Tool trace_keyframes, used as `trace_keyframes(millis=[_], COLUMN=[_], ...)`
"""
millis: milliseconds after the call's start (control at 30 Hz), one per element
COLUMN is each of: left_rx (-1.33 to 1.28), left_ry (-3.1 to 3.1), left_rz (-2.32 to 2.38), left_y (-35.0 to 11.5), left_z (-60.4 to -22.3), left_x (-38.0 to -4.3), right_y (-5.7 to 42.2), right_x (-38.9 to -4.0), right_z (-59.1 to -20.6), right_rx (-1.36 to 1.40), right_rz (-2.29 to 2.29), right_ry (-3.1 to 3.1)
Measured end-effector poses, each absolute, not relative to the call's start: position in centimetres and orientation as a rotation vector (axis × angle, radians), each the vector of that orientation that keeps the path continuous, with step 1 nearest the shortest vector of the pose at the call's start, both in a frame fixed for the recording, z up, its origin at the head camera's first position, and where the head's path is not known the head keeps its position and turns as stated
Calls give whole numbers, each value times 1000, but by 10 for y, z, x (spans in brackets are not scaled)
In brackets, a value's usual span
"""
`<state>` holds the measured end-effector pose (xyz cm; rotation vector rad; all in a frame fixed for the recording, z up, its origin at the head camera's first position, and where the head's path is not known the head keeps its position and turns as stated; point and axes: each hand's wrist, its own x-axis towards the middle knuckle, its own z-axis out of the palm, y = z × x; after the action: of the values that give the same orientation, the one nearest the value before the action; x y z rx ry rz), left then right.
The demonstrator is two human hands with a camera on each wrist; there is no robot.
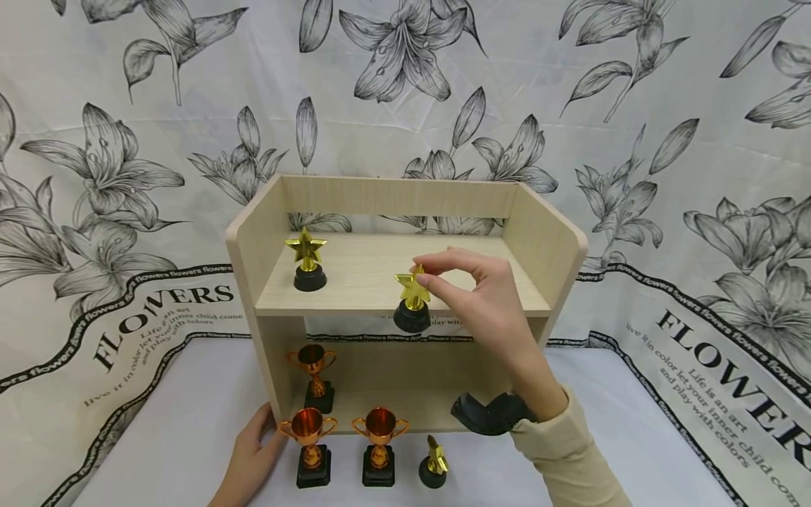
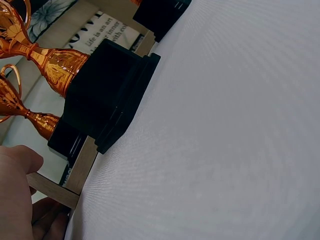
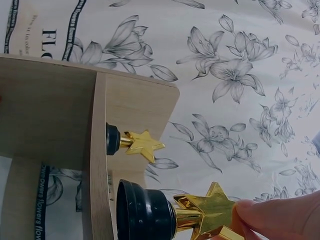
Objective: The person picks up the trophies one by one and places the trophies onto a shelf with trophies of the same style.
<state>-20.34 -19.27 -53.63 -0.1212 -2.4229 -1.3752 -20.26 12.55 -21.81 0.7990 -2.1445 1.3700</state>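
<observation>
My right hand (image 1: 488, 303) pinches a gold star trophy (image 1: 413, 292) by its star, thumb and forefinger on the points. Its round black base (image 3: 142, 212) hangs just in front of the upper shelf's front edge. A second star trophy (image 1: 307, 257) stands on the upper shelf at the left. With thumb and fingers on either side, my left hand (image 1: 253, 451) grips the lower left side panel (image 2: 52, 190) of the wooden shelf unit (image 1: 405, 308). Beside that hand, a bronze cup trophy (image 1: 310, 451) stands on the table.
Another bronze cup trophy (image 1: 379, 447) and a star trophy (image 1: 434, 465), turned sideways, stand in front of the unit. A further bronze cup (image 1: 318, 377) is on the lower level at the left. Behind hangs a flower-printed cloth (image 1: 405, 127); a white cloth (image 1: 633, 436) covers the table.
</observation>
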Motion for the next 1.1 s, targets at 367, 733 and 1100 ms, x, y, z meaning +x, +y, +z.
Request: trace_keyframes(millis=[367, 733, 1100], left_rx=[-123, -128, -100], left_ry=[-2403, -2400, -2449], left_rz=[-1383, -1377, -1365], left_y=[-192, -192, -194], left_z=[-537, -538, -537], left_x=[-205, -205, -205], right_y=[123, 124, 120], right_x=[-213, -234, -248], right_z=[-214, -213, -213], right_rx=[763, 743, 726], right_rz=[1396, 1406, 1377], right_ry=[-2187, -2169, -2204])
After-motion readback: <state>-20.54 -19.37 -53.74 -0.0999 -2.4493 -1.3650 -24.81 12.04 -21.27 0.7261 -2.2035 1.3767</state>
